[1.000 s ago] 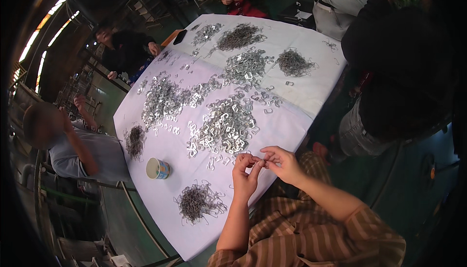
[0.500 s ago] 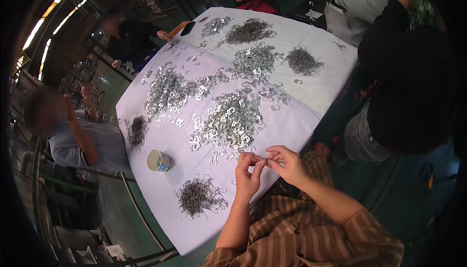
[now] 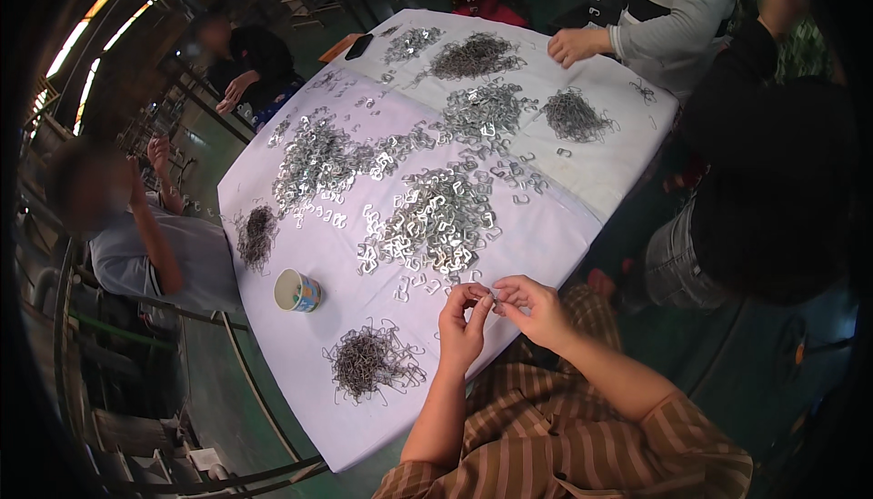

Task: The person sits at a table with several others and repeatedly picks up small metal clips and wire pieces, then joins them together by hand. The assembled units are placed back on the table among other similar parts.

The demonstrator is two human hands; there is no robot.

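Note:
Over the near right edge of the white-covered table [image 3: 536, 226], my left hand [image 3: 462, 324] and my right hand [image 3: 535, 310] meet fingertip to fingertip. Both are closed in a pinch on a small metal piece [image 3: 494, 297]; the fingers cover most of it, so its exact shape is hidden. Just beyond them spreads a heap of shiny, flat, bent metal clips [image 3: 432, 222], with a few loose ones close to my left fingers. A tangled pile of thin dark wire hooks [image 3: 364, 363] lies to the left of my left forearm.
A paper cup [image 3: 298, 291] stands left of the clips. More clips [image 3: 314, 163] and wire hooks [image 3: 477, 55] lie farther off, with a black phone [image 3: 359, 46] at the far edge. Co-workers sit around the table; one in a grey sleeve [image 3: 637, 40] rests a hand on it.
My hands stay together at nearly the same spot, with the right fingers slightly shifted. At the far right, the grey-sleeved co-worker's hand has come down onto the table. The far-left co-worker's hand has drawn back.

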